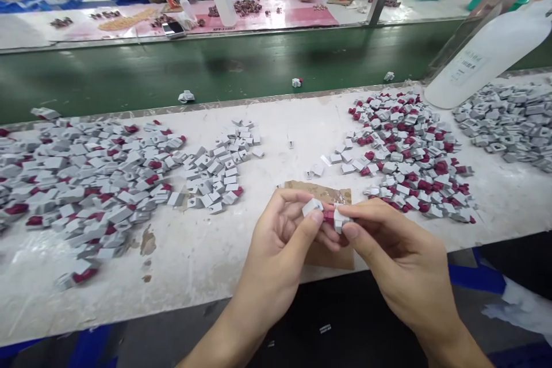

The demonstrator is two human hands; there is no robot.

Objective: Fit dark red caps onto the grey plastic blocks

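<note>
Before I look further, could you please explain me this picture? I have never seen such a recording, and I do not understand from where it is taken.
There is no machine here, only a person's left hand and right hand, both bare. The single picture comes from a camera worn on that person's head, looking forward and down.

On the white table lie a left pile and a right pile of small grey and dark red pieces. A brown sheet lies beneath the hands, and a white bottle leans at the right.

The left hand holds a grey piece; the right hand pinches another grey piece, with a dark red piece between them. Whether these are joined, I cannot tell.
</note>
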